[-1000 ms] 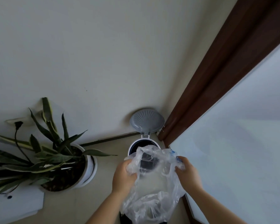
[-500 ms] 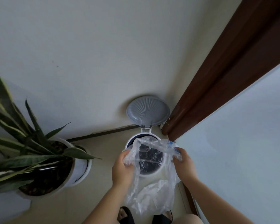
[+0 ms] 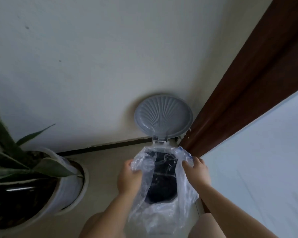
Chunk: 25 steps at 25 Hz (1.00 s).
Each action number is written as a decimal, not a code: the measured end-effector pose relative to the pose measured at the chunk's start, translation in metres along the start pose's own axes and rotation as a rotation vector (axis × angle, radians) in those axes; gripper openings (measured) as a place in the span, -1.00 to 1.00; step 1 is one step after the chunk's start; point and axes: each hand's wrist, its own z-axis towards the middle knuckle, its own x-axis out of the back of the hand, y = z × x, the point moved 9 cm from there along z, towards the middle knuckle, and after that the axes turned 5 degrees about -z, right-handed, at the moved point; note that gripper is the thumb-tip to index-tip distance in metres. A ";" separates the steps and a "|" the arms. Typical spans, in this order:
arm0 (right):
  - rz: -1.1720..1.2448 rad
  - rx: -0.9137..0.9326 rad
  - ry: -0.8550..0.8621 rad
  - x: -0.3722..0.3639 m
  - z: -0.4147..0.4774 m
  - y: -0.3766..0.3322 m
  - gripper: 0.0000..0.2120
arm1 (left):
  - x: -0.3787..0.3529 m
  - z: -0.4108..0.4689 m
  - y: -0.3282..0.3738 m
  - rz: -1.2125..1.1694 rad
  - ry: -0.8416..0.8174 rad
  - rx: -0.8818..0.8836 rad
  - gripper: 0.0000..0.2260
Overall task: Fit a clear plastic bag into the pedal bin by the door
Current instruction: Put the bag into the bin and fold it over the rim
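Observation:
The pedal bin [image 3: 163, 202] stands on the floor in the corner, its dark inside showing. Its grey fluted lid [image 3: 163, 116] is raised against the wall. A clear plastic bag [image 3: 162, 215] hangs over the bin's mouth, its opening spread wide and its lower part draped over the near side. My left hand [image 3: 129, 179] grips the bag's left edge. My right hand [image 3: 197, 170] grips the right edge, where a blue mark shows on the plastic.
A potted plant with long striped leaves in a white pot [image 3: 67, 191] stands on the floor to the left. A dark brown door frame [image 3: 248, 86] runs right of the bin, next to a pale door panel [image 3: 265, 160]. My knees show at the bottom edge.
The view has come lower and nearer to the bin. Both hands have carried the bag forward over the bin's mouth and pulled its opening wider.

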 end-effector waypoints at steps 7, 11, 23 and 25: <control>0.242 -0.014 -0.090 -0.082 0.013 0.015 -0.44 | -0.067 0.026 -0.031 -0.031 0.016 -0.077 -0.81; 0.296 0.066 -0.160 -0.125 0.017 0.009 -0.47 | -0.074 0.027 -0.040 -0.109 0.113 -0.121 -0.82; -0.160 0.216 -0.615 -0.180 0.038 -0.010 -0.69 | -0.107 0.078 -0.067 0.116 -0.047 -0.112 -0.88; -0.119 0.309 -0.407 -0.146 0.046 -0.015 -0.74 | -0.128 0.078 -0.072 0.160 -0.106 -0.078 -0.86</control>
